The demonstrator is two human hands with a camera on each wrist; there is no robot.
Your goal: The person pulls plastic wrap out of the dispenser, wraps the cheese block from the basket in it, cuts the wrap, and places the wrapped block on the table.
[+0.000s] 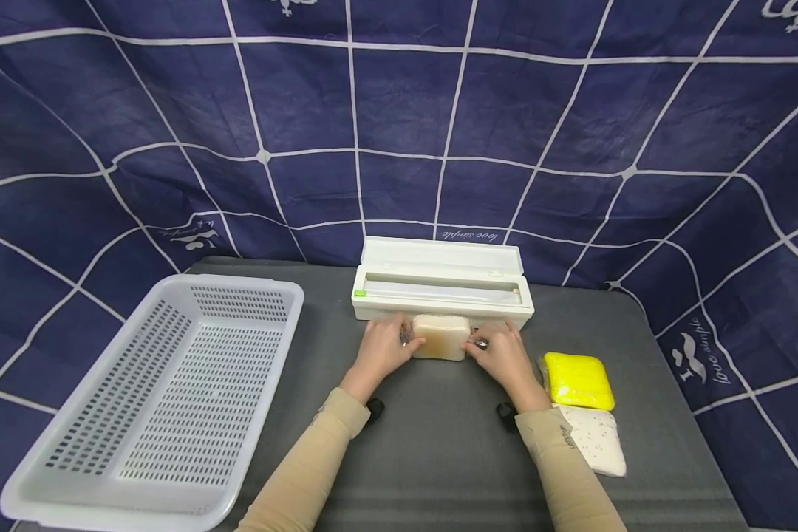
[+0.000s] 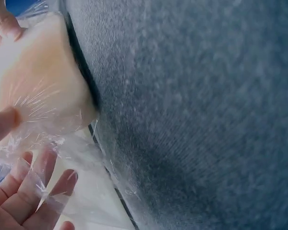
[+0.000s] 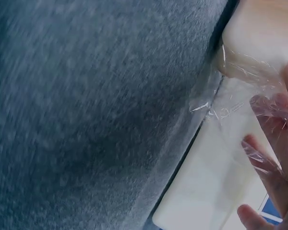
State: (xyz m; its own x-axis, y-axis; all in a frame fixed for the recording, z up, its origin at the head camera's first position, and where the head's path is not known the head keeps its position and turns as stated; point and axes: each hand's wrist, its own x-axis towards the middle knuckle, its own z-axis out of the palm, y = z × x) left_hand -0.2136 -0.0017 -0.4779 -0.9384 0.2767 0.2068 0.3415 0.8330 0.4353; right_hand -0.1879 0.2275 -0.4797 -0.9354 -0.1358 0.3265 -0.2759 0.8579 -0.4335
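A pale, rounded block (image 1: 441, 338) with a tan patch sits at the front of the white cling film dispenser (image 1: 442, 309). Clear cling film (image 2: 86, 155) covers it and bunches at both ends. My left hand (image 1: 383, 349) grips the film at the block's left end, thumb on the block and fingers behind the film. At the right end, my right hand (image 1: 502, 351) holds the film likewise; in the right wrist view, film (image 3: 225, 112) stretches over its fingers. The dispenser's lid (image 1: 441, 256) stands raised, with the film roll (image 1: 439, 291) showing inside.
To the left lies a large white perforated basket (image 1: 291, 314). Beside my right forearm are a yellow film-wrapped block (image 1: 578, 380) and, nearer me, a white speckled block (image 1: 598, 440) partly behind the sleeve. A blue checked cloth (image 1: 399, 103) hangs behind the grey tabletop (image 1: 432, 458).
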